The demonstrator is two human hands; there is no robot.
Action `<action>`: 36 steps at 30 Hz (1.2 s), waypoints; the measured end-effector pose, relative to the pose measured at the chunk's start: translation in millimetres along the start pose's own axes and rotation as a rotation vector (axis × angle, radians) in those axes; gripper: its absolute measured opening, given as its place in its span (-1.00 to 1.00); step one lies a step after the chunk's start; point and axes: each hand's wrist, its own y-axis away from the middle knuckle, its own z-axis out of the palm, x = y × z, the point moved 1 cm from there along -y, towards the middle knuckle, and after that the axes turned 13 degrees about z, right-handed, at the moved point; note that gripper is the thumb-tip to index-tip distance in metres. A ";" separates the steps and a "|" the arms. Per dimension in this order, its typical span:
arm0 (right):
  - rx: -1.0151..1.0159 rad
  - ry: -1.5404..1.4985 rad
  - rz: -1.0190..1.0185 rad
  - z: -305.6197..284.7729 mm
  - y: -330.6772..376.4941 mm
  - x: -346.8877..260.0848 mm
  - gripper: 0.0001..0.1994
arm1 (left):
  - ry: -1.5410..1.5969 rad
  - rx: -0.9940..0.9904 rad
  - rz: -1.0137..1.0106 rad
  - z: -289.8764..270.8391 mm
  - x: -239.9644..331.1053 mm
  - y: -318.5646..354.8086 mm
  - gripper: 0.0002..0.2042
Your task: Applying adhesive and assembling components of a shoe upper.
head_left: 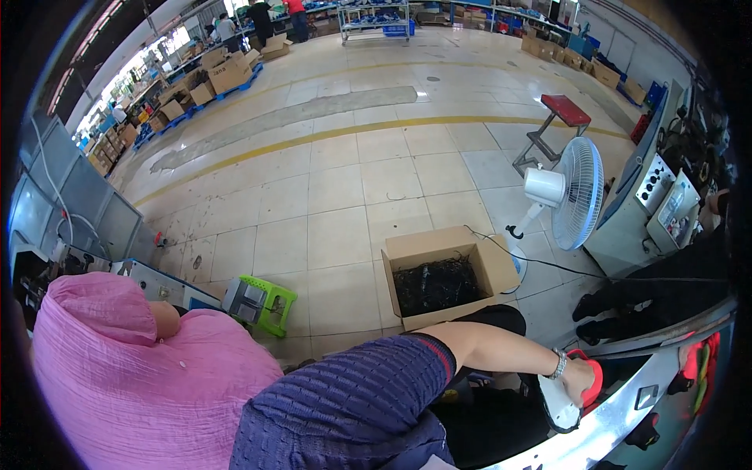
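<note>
My right arm, in a dark blue ribbed sleeve with a red-striped cuff, reaches across to the lower right. A metal watch or bracelet circles the wrist. My right hand (578,379) is at a shiny metal bench edge (619,411), with a curved bright red thing (596,381) against its outer side. Its fingers are hidden, so I cannot make out their grip. Just below the wrist is a white, dark-edged piece (558,407). My left hand is out of view. At the lower left, a pink-clothed person (149,376) sits or leans close beside me.
An open cardboard box (407,309) holds tangled black strands. Behind it stands a white-blue fan (580,192), its cord running right. A red-topped stool (565,110), a green plastic stool (278,305) and a grey control cabinet (634,211) are nearby. Dark-trousered legs (650,290) show at right.
</note>
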 end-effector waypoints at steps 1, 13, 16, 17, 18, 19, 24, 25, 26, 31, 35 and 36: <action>-0.376 0.144 -0.765 -11.8 -4.6 16.9 -0.60 | 0.021 -0.126 0.109 8.4 4.4 -3.3 -0.70; -0.235 0.299 0.464 31.1 -75.8 -111.1 -0.36 | 0.204 -0.030 -0.057 10.9 -21.5 -1.1 -0.53; -0.415 0.259 0.512 37.4 -112.3 -127.2 -0.35 | 0.113 -0.391 0.052 -39.4 3.0 32.2 -0.21; -0.456 0.320 0.569 31.7 -120.1 -132.2 -0.36 | 0.164 -0.389 0.052 -52.9 24.0 41.0 0.12; -0.500 0.398 0.556 28.0 -126.5 -131.5 -0.38 | 0.067 -0.350 0.100 -52.8 39.5 49.6 0.18; -0.485 0.351 0.580 23.5 -122.5 -133.6 -0.42 | -0.027 -0.295 0.134 -45.2 54.7 58.6 0.24; -0.408 0.404 0.691 31.3 -101.5 -131.9 -0.44 | -0.032 -0.149 0.124 -15.5 68.4 76.5 0.09; -0.339 0.461 0.595 35.8 -88.9 -122.8 -0.44 | -0.052 -0.083 0.158 -13.1 68.5 79.8 0.02; -0.252 0.509 0.430 35.0 -78.0 -107.1 -0.46 | -0.083 -0.065 0.190 -15.2 72.6 80.3 -0.14; -0.113 0.683 0.277 38.0 -70.4 -109.1 -0.45 | -0.170 -0.015 0.289 -13.9 69.5 89.0 -0.21; -0.266 1.060 0.148 25.2 -99.6 -166.3 -0.51 | -0.381 -0.018 0.425 -14.5 57.2 91.4 -0.29; -0.125 0.837 0.113 26.3 -103.3 -167.1 -0.51 | -0.447 -0.016 0.451 -14.2 57.6 90.2 -0.31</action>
